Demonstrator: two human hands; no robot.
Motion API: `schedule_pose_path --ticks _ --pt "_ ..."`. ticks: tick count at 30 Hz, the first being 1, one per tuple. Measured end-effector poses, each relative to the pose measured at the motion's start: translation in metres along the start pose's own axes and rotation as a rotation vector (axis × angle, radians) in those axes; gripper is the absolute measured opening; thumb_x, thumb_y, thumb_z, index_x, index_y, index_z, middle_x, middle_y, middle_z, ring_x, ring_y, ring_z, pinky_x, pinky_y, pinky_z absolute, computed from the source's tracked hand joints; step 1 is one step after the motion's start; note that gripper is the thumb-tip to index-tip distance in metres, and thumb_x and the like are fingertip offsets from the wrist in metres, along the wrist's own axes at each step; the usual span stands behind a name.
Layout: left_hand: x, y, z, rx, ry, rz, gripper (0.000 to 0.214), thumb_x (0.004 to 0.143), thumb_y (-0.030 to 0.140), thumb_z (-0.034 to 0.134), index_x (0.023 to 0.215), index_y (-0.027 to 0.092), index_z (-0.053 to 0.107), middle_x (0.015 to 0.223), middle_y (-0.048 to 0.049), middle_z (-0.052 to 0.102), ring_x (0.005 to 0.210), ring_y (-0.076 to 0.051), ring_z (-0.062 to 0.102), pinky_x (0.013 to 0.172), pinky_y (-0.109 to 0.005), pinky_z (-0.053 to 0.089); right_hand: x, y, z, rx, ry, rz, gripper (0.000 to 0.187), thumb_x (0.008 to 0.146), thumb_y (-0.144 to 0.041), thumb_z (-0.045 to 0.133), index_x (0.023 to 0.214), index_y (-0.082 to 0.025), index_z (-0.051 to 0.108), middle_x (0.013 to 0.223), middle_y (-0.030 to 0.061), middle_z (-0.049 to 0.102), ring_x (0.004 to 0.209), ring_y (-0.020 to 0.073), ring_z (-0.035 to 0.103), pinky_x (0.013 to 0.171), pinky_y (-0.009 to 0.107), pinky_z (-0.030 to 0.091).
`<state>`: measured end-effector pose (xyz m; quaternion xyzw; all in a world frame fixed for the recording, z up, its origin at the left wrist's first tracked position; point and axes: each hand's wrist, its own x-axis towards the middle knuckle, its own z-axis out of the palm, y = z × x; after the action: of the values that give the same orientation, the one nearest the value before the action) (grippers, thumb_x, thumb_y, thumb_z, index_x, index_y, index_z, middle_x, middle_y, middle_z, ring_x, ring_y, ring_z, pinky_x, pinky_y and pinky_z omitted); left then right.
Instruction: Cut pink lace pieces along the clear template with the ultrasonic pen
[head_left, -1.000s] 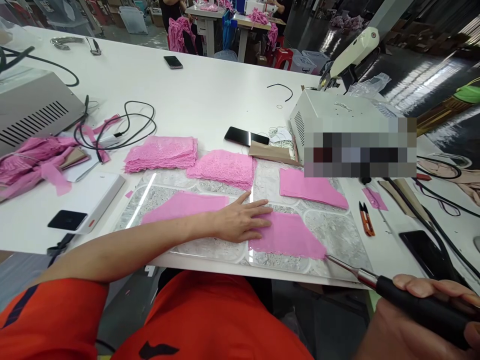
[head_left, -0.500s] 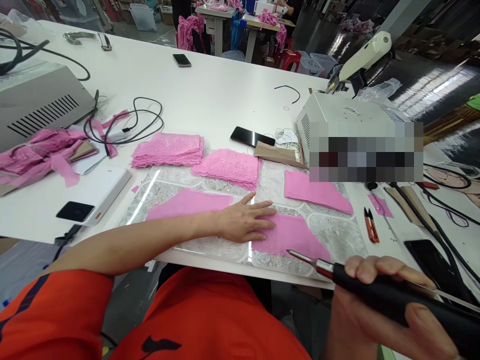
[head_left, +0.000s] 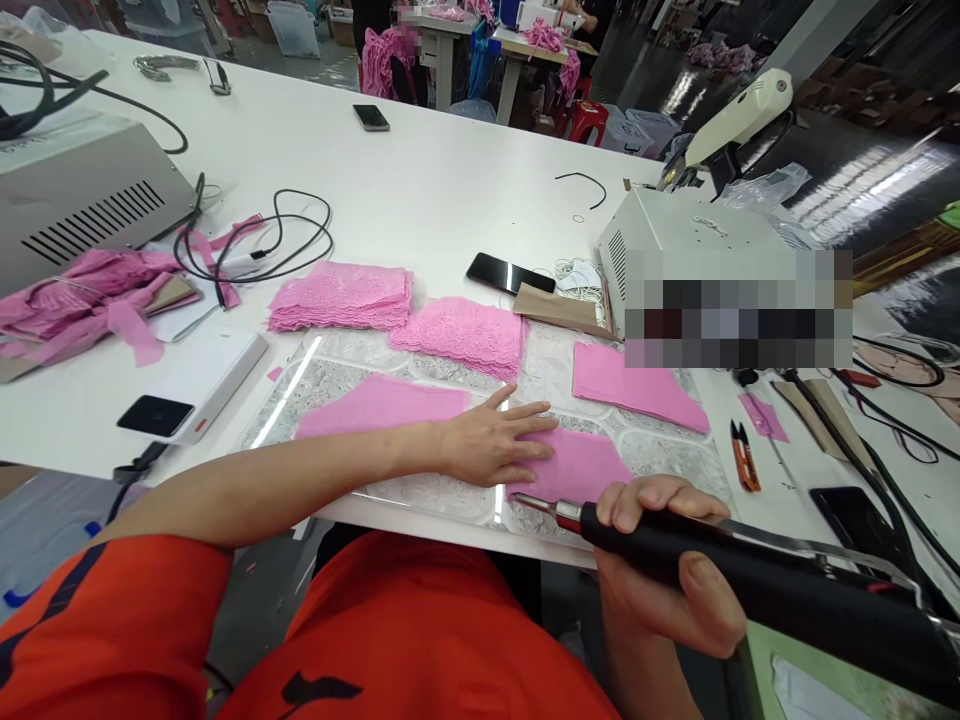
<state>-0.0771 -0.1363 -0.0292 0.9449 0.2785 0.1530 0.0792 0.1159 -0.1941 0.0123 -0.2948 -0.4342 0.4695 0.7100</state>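
My left hand (head_left: 487,440) lies flat with fingers spread, fingertips on a pink fabric piece (head_left: 589,462). My right hand (head_left: 660,560) is wrapped round the thick black handle of a handheld tool (head_left: 795,575) with a narrow metal tip. That tip points left and is at the near edge of the fabric piece, close below my left fingers; whether it touches cannot be made out. A second pink piece (head_left: 382,402) lies flat beyond my left forearm. Behind are two stacks of pink lace, one on the left (head_left: 341,295) and one in the middle (head_left: 461,335). Plain pink pieces (head_left: 637,385) are stacked on the right.
A patterned clear mat (head_left: 427,500) covers the near part of the white table (head_left: 450,190). Grey boxes stand left (head_left: 97,190) and right (head_left: 675,220). Orange thread snips (head_left: 744,457), phones (head_left: 510,273) and cables (head_left: 277,270) lie around. Other people work in the background.
My right hand has brought the tool leftwards, its tip sliding along the near edge of the fabric towards my left hand. My left hand stays in place on the fabric.
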Motion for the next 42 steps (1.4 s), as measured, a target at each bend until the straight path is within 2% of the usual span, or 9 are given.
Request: schedule_pose_path --ticks 14,18,21,24,28,31,34,36,42 --pt "-0.001 0.000 0.000 0.001 0.006 0.002 0.037 0.095 0.042 0.051 0.123 0.021 0.062 0.146 -0.0130 0.046 0.141 -0.031 0.033 0.116 -0.060 0.011 -0.002 0.002 0.002 -0.052 -0.096 -0.027 0.012 0.070 -0.025 0.052 0.080 -0.020 0.056 0.073 -0.0013 0.051 0.052 0.0112 0.050 0.048 0.030 0.043" --pt "0.000 0.002 0.000 -0.004 -0.024 -0.015 0.038 0.095 0.043 0.051 0.124 0.020 0.062 0.146 -0.0129 0.046 0.141 -0.031 0.033 0.116 -0.060 0.010 -0.003 0.002 0.003 -0.052 -0.087 -0.024 0.013 0.068 -0.025 0.053 0.079 -0.020 0.056 0.072 -0.0015 0.051 0.052 0.0114 0.050 0.048 0.031 0.043" --pt "0.003 0.004 -0.008 -0.025 -0.050 -0.044 0.038 0.096 0.042 0.050 0.125 0.020 0.061 0.146 -0.0126 0.045 0.142 -0.031 0.032 0.116 -0.060 0.011 -0.002 -0.001 0.003 -0.043 -0.057 -0.020 0.016 0.064 -0.027 0.056 0.078 -0.020 0.057 0.071 -0.0012 0.051 0.050 0.0113 0.049 0.046 0.031 0.042" --pt "0.001 0.002 -0.027 -0.056 -0.018 -0.072 0.035 0.099 0.037 0.047 0.127 0.020 0.059 0.148 -0.0107 0.044 0.143 -0.028 0.030 0.116 -0.056 0.018 0.000 -0.005 0.000 -0.056 -0.015 -0.012 0.018 0.060 -0.029 0.057 0.076 -0.021 0.060 0.070 -0.0009 0.051 0.047 0.0119 0.047 0.043 0.032 0.041" --pt "-0.028 -0.004 -0.057 -0.106 0.059 -0.081 0.032 0.100 0.027 0.041 0.121 0.015 0.063 0.138 -0.0122 0.055 0.137 -0.024 0.041 0.114 -0.045 0.030 0.001 -0.005 0.001 -0.028 0.011 -0.002 0.021 0.057 -0.028 0.055 0.076 -0.021 0.061 0.070 -0.0010 0.051 0.046 0.0120 0.045 0.041 0.032 0.040" --pt "-0.068 -0.006 -0.069 -0.139 -0.009 -0.086 0.032 0.100 0.022 0.039 0.118 0.016 0.065 0.129 -0.0111 0.062 0.132 -0.024 0.047 0.114 -0.045 0.030 -0.001 -0.002 0.008 0.009 -0.007 0.017 0.020 0.060 -0.029 0.056 0.078 -0.020 0.060 0.073 -0.0013 0.051 0.049 0.0108 0.047 0.043 0.030 0.042" --pt "-0.106 -0.004 -0.070 -0.152 -0.062 -0.124 0.030 0.099 0.025 0.044 0.123 0.021 0.063 0.136 -0.0091 0.057 0.135 -0.023 0.044 0.119 -0.047 0.020 -0.003 0.004 0.017 0.043 -0.052 0.030 0.019 0.065 -0.029 0.057 0.081 -0.020 0.059 0.076 -0.0014 0.052 0.051 0.0097 0.049 0.045 0.029 0.043" --pt "-0.122 -0.002 -0.066 -0.154 -0.073 -0.144 0.034 0.098 0.027 0.048 0.130 0.023 0.058 0.142 -0.0079 0.051 0.138 -0.023 0.039 0.120 -0.047 0.014 -0.004 0.008 0.024 0.061 -0.075 0.037 0.020 0.065 -0.029 0.057 0.082 -0.019 0.059 0.077 -0.0013 0.052 0.052 0.0094 0.049 0.046 0.028 0.044" --pt "-0.132 0.001 -0.057 -0.123 -0.095 -0.167 0.042 0.098 0.035 0.050 0.138 0.026 0.049 0.150 -0.0065 0.040 0.143 -0.023 0.030 0.120 -0.049 0.001 -0.005 0.017 0.039 0.048 -0.099 0.044 0.023 0.062 -0.028 0.052 0.082 -0.020 0.061 0.075 -0.0003 0.051 0.050 0.0106 0.049 0.044 0.030 0.042"
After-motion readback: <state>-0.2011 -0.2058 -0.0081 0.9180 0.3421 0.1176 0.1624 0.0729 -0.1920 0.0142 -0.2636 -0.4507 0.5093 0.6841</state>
